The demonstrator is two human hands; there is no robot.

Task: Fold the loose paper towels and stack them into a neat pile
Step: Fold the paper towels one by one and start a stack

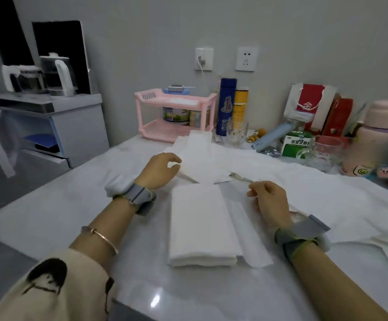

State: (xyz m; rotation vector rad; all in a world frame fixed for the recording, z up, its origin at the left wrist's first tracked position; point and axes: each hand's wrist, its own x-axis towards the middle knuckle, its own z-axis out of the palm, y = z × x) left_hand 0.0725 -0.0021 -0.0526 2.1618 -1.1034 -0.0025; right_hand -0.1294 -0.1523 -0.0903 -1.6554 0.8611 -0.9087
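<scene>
A neat pile of folded white paper towels (201,225) lies on the white table (72,212) between my forearms. One flat folded strip (249,237) rests against the pile's right side. Beyond the pile, loose paper towels (202,156) lie spread and overlapping toward the back. My left hand (159,170) is just left of them, thumb and forefinger pinched on the near left edge of a loose towel. My right hand (268,199) hovers right of the pile's far corner, fingers curled; I cannot tell whether it grips a towel edge. More loose towels (327,193) spread to the right.
A pink two-tier rack (176,114) stands at the back. Blue and yellow bottles (227,105), glass mugs (237,133), a green box (297,144), a pink flask (378,135) and red bags (313,105) line the back right. A kettle cabinet (49,112) stands left.
</scene>
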